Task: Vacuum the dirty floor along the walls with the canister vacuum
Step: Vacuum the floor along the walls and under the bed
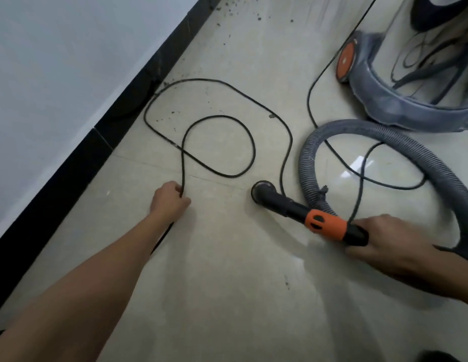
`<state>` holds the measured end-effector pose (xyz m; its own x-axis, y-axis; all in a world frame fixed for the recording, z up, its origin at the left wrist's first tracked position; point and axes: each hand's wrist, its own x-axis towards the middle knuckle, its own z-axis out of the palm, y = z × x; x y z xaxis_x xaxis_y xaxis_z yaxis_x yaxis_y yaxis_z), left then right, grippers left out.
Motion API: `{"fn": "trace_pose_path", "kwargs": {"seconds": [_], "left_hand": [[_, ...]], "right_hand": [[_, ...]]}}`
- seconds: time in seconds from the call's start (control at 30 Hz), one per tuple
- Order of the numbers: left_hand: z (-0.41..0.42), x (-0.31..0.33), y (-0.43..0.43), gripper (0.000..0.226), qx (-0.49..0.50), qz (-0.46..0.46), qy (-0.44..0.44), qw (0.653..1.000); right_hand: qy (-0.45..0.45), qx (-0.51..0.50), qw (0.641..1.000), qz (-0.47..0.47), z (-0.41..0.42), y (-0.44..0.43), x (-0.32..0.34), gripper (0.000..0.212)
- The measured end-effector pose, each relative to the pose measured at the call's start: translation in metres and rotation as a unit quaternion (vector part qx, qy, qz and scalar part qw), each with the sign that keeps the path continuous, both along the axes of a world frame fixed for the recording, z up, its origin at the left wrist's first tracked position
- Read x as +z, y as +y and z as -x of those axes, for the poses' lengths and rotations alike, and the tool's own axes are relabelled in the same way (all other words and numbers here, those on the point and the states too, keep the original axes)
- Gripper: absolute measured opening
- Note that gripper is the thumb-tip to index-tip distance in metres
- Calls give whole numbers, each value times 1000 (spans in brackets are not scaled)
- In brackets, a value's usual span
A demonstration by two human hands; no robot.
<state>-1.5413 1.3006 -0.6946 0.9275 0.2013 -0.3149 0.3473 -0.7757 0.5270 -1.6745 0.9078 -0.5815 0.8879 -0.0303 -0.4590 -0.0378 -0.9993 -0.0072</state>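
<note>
- Your left grip pinches the cord near the skirting.
- Your right grip clasps the wand, its tip on the floor.

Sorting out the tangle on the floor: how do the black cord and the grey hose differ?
The cord is thin, smooth, black; the hose thick, ribbed, grey. The left hand grips the cord; the right hand holds the hose's wand. Both lie looped on the floor.
</note>
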Motion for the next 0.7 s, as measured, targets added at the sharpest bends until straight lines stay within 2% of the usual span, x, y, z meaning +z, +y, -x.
{"fn": "trace_pose_path", "kwargs": {"seconds": [0.13,0.27,0.33,0.43,0.5,0.53,0.6,0.7], "left_hand": [[2,12,26,19,64,92,-53,992],[20,24,53,20,86,119,-80,986],[33,28,66,21,97,137,-87,982],[52,30,86,19,127,162,-95,974],[67,27,96,19,145,187,-90,967],[76,25,99,21,144,189,-83,968],[100,17,106,27,113,156,-64,979],[137,6,115,27,-7,2,-47,999]], "right_hand": [[18,102,995,-8,-1,30,-12,30],[-27,20,998,-62,-33,47,-15,24],[-26,46,996,-72,-39,55,-16,24],[21,121,989,-80,-32,73,-14,25],[13,108,990,-90,-40,79,-12,24],[-8,71,992,-106,-50,79,-12,22],[-63,-37,985,-156,-76,73,-12,22],[-107,-126,966,-198,-109,61,-13,25]]}}
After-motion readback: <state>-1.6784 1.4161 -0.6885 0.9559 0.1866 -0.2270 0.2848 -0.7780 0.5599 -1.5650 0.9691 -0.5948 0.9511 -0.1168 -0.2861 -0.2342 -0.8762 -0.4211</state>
